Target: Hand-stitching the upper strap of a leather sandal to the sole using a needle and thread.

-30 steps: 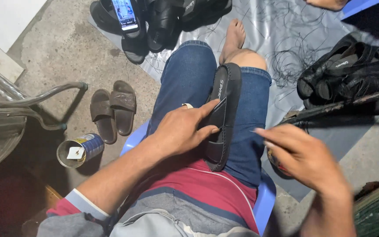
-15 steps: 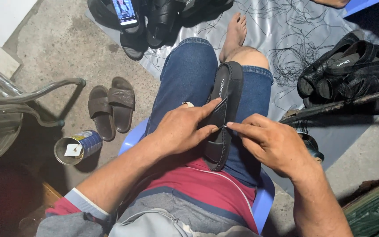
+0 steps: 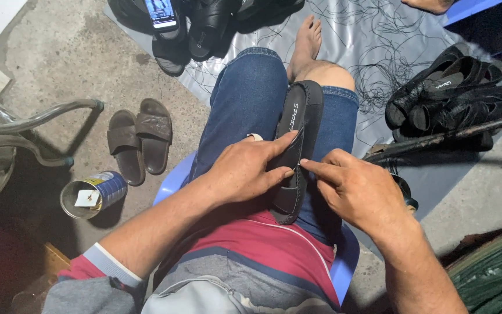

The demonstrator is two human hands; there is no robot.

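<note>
Concrete floor, blue-labelled tin can [image 3: 91, 195] left; left hand [image 3: 245, 171], right hand [image 3: 355, 192] fingers pinching black sandal [image 3: 297, 145].

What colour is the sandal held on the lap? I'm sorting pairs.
Black, sole and strap alike: the black sandal shows best in the head view, the only one.

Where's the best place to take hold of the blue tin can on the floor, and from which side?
Grip the blue tin can around its round side wall, near the open rim, coming from above. It lies tilted on the concrete with its mouth turned toward the camera's lower left and something pale inside. The brown slides lie just to its upper right, so the nearer side looks less crowded.
</note>
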